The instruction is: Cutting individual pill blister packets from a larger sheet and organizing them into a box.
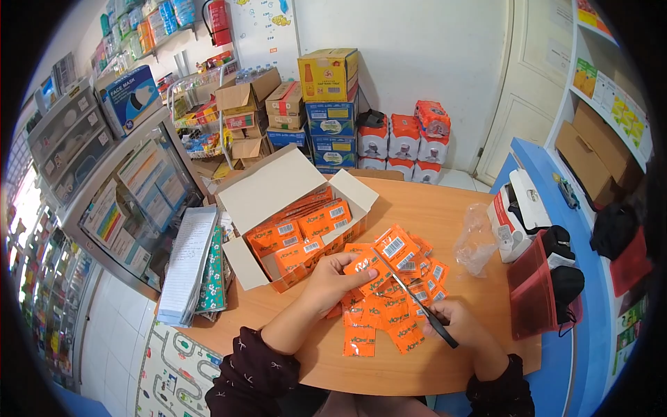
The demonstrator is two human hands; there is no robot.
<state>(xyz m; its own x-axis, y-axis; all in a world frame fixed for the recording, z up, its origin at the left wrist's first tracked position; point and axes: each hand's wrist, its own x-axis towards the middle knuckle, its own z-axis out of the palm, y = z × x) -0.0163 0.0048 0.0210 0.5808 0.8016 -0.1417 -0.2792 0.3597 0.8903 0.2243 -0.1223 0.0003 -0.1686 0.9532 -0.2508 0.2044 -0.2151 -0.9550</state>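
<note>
My left hand pinches a strip of orange foil sachets above the wooden table. A pair of scissors with black handles is in my right hand, its blades at the line between two sachets of the strip. Below both hands lies a loose pile of orange sachets, some showing barcodes. Behind my left hand an open cardboard box with raised white flaps holds more orange sachets in stacks.
Papers and a green floral notebook lie at the left beside a glass display case. A crumpled plastic bag, a white and red box and a red translucent container stand right. Stacked cartons stand beyond the table.
</note>
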